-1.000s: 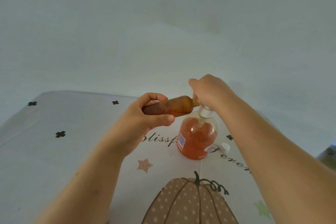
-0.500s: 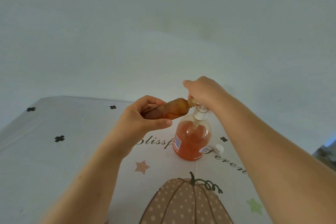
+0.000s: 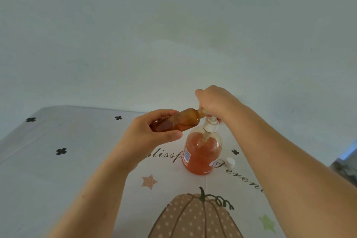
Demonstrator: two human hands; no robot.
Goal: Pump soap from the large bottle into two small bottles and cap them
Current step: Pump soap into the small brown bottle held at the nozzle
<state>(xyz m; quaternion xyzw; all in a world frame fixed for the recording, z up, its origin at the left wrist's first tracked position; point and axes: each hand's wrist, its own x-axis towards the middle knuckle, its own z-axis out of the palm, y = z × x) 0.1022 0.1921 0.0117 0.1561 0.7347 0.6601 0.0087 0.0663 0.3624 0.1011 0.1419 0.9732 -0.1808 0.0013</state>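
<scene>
The large soap bottle [image 3: 201, 152] stands on the table, clear with orange soap and a white pump [image 3: 211, 124]. My right hand [image 3: 214, 101] covers the pump head from above, fingers curled over it. My left hand [image 3: 150, 135] grips a small amber bottle [image 3: 179, 120] held almost level, its neck pushed up to the pump's spout under my right hand. Soap shows inside the small bottle. A small white cap [image 3: 230, 162] lies on the table just right of the large bottle. No second small bottle is in view.
A white tablecloth [image 3: 67, 170] with black clover marks, stars, script lettering and a dotted pumpkin print [image 3: 193, 218] covers the table. A plain wall rises behind. The table's far edge runs close behind the hands; a dark object [image 3: 345, 170] sits at the right edge.
The pump head has risen a little under my right hand, showing more of its white stem. The small bottle stays at the spout. The view has shifted slightly.
</scene>
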